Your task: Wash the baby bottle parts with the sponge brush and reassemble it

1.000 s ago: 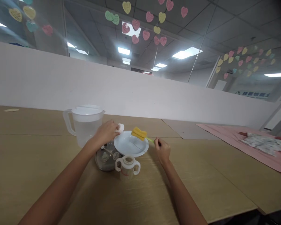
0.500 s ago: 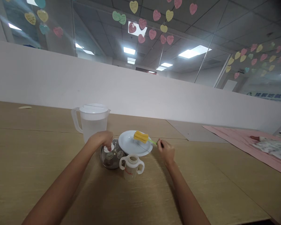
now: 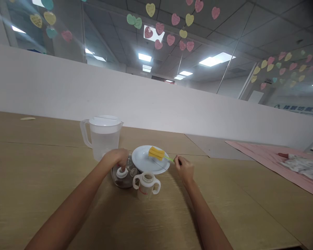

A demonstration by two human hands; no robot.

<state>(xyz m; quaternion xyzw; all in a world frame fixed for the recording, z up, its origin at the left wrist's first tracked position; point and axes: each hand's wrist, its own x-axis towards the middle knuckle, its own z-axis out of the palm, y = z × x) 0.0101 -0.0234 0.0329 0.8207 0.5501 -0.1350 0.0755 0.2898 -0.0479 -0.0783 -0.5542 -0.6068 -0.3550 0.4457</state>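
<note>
Wood-look bench (image 3: 94,215), white low wall, glass above with heart notes. One lidded pitcher (image 3: 105,137), one white plate (image 3: 143,158), one two-handled bottle (image 3: 145,187), red print unreadable. Left fingers (image 3: 122,163) on white ring (image 3: 122,172), probably gripping, over dark tray (image 3: 123,184); right fingers (image 3: 182,166) clenched round handle of yellow sponge brush (image 3: 156,153), head over plate.

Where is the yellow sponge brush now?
In the head view, the sponge brush is in the right hand, its yellow head over the right side of the white plate.
</note>
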